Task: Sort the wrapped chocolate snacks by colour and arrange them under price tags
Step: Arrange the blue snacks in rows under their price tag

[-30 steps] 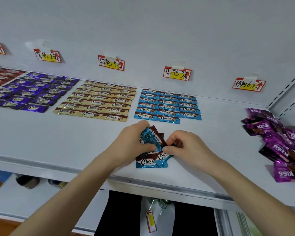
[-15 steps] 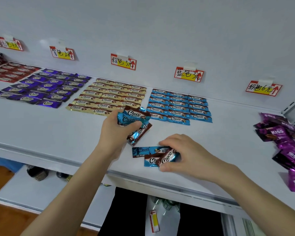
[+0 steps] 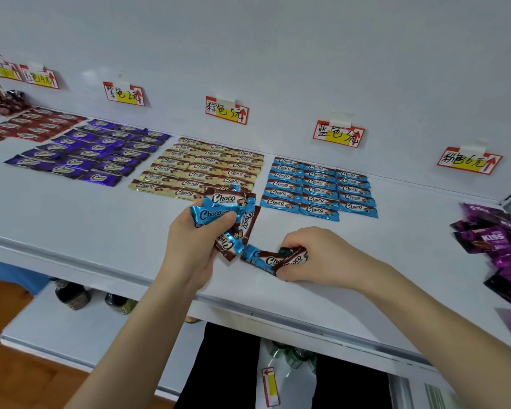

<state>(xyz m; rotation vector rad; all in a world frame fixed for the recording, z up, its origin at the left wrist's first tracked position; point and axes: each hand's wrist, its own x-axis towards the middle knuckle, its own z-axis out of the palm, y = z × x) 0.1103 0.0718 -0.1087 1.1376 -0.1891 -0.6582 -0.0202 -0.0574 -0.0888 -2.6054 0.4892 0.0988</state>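
Observation:
My left hand (image 3: 194, 246) grips a bunch of blue Choco bars (image 3: 223, 215), lifted just above the white shelf (image 3: 71, 214). My right hand (image 3: 322, 255) pinches a few more blue Choco bars (image 3: 266, 259) that lie on the shelf near its front edge. Further back, blue bars lie in neat rows (image 3: 317, 188) under the blue price tag (image 3: 338, 134). Gold rows (image 3: 201, 169) lie under the brown tag (image 3: 227, 111). Purple rows (image 3: 86, 153) sit under another tag (image 3: 124, 94), and red rows (image 3: 27, 125) at far left.
A loose pile of purple KISS packs (image 3: 502, 255) lies at the shelf's right end, below the pink tag (image 3: 469, 160). A heap of dark red sweets (image 3: 8, 102) sits at the far left. A lower shelf (image 3: 80, 335) holds bottles (image 3: 71, 293).
My left hand lifted a bunch of blue bars up and away from the small pile, leftward toward the gold rows. My right hand stayed on the bars left on the shelf.

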